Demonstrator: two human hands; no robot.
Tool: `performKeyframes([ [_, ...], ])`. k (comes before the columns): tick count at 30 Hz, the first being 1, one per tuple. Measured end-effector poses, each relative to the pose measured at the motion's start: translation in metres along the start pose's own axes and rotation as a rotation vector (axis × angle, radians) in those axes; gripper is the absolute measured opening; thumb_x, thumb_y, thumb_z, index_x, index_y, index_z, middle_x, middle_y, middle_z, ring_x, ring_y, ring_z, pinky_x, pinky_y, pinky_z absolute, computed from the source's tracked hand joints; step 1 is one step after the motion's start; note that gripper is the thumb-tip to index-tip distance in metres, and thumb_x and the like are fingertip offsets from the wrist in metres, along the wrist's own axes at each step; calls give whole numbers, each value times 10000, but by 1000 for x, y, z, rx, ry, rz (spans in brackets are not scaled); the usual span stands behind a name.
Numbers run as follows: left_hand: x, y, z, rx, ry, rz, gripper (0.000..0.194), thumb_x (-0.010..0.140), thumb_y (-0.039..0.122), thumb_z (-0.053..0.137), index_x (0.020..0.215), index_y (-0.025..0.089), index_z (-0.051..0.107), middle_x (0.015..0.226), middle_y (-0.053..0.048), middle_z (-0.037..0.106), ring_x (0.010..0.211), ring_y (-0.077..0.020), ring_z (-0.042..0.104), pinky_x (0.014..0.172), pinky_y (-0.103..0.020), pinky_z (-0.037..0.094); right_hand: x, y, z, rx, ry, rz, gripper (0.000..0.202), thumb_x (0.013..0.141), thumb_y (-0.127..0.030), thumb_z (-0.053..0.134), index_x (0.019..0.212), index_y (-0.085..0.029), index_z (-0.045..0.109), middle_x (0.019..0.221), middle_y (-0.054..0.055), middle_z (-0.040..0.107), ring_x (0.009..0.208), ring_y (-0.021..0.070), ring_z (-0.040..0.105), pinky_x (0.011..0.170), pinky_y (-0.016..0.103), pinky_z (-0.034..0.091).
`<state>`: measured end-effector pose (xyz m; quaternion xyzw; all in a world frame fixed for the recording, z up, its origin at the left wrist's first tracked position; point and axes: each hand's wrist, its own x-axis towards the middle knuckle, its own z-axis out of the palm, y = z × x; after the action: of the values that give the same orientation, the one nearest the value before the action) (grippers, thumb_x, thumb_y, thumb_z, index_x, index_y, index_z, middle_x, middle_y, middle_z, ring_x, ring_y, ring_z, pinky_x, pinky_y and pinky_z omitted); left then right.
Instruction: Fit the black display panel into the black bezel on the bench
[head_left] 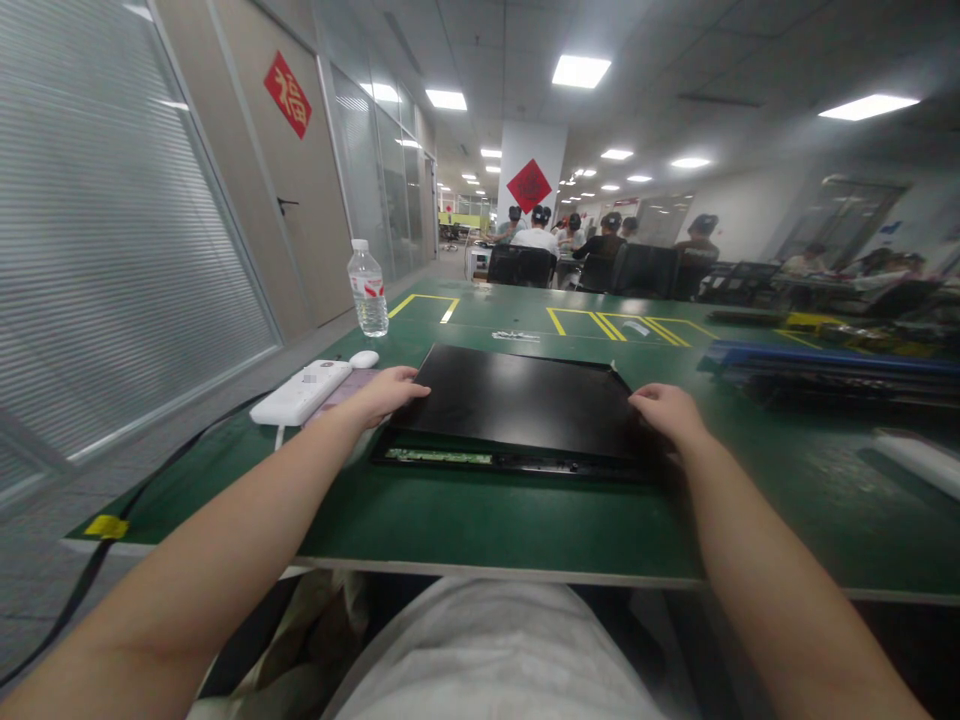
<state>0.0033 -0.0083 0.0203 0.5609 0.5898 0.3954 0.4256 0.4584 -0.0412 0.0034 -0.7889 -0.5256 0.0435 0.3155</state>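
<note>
A flat, glossy black panel that looks like a display screen (525, 395) lies tilted over a shallow black frame (600, 468). Along the frame's near side a green circuit board strip (439, 457) shows. My left hand (391, 393) grips the panel's left edge, thumb on top and fingers around the side. At the opposite edge, my right hand (666, 410) pinches the panel near its right side. What lies under the panel is hidden.
On the green table (480, 525) stand a water bottle (368, 290) and a white device (301, 392) at left. Blue-black stacked parts (825, 375) lie at right, with a white object (919, 462) nearer. Yellow tape outlines mark the far side; people sit beyond.
</note>
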Motion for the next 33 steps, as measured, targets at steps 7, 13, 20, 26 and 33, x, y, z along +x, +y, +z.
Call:
performKeyframes([
  [7,3,-3,-1,-4,2,-4,472,490,296,877,928,187,739,914,-86,793,916,-303,735,794,-356,546,2,5,1,38,22,-7,33,721,-240,724,714,-239,757,783,78,730,790,242,665,695,314,487],
  [13,3,-3,-1,2,-11,-2,439,492,307,850,902,209,728,898,-74,787,885,-300,731,778,-361,544,3,5,-1,37,5,7,73,719,-224,710,746,-241,775,801,67,745,808,243,667,723,322,496],
  [20,1,0,0,1,-27,12,347,498,279,824,826,233,721,855,-58,777,927,-320,729,795,-362,557,6,11,-8,51,46,59,186,749,-232,673,869,-223,815,908,76,778,883,249,685,768,313,509],
  [26,-2,2,1,15,-32,-16,341,553,273,774,887,225,719,869,-45,782,902,-288,738,770,-347,573,11,14,-3,-15,-173,153,252,741,-180,667,924,-201,840,953,73,790,860,228,712,765,279,527],
  [33,-2,3,1,14,13,-11,414,533,294,831,929,210,740,947,-62,791,956,-307,736,812,-366,573,13,17,3,2,-227,155,342,705,-48,651,966,-166,837,968,95,787,847,218,717,769,267,537],
])
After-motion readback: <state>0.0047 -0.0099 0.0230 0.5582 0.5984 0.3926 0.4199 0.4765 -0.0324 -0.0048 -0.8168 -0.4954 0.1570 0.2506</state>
